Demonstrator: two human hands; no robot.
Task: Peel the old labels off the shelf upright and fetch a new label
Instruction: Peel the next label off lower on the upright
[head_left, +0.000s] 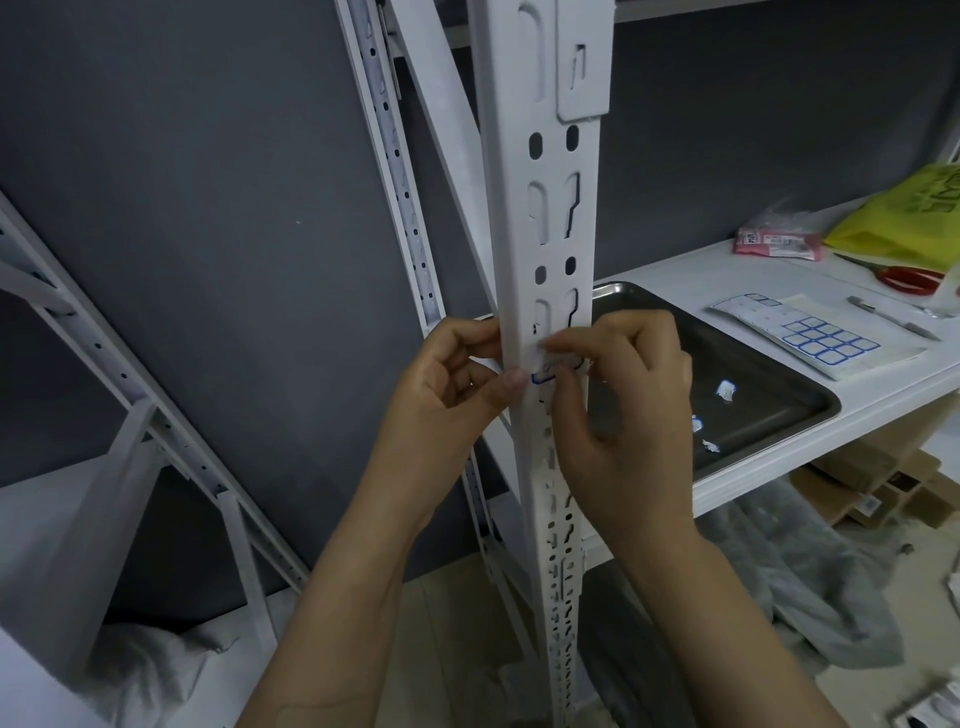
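Note:
A white slotted shelf upright (556, 218) runs down the middle of the view. A white label with a blue border (546, 375) is stuck on it at hand height. My left hand (457, 384) grips the upright's left edge, its thumb resting beside the label. My right hand (618, 395) has its fingers curled at the label's top edge, pinching it; whether the label has lifted is hidden. A sheet of new blue-bordered labels (815, 338) lies on the white shelf (691, 275) to the right.
A steel tray (769, 379) on the shelf holds several crumpled label scraps (724, 391). Red-handled scissors (909, 278), a pen (883, 317), a pink packet (776, 243) and a yellow bag (904, 218) lie farther right. Cardboard boxes (878, 483) and plastic wrap sit under the shelf.

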